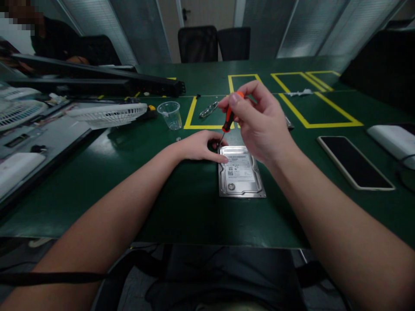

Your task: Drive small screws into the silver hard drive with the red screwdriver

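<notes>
A silver hard drive [241,172] with a white label lies flat on the green table in front of me. My left hand [207,147] steadies it at the far left corner, thumb across the label side and fingers curled around the far edge. Between the fingertips of my right hand [259,116] is a screwdriver [228,117] with an orange and black handle. It points steeply down, and its thin tip reaches the drive's far left corner beside my left fingers. Whatever the tip touches is too small to make out.
Left of the drive stands a clear plastic cup [170,115], with tiny metal bits [178,139] near it. Fan grilles [110,113] and long black bars [97,84] fill the left side. A phone [355,162] and a white device [394,142] lie right. One person sits far left.
</notes>
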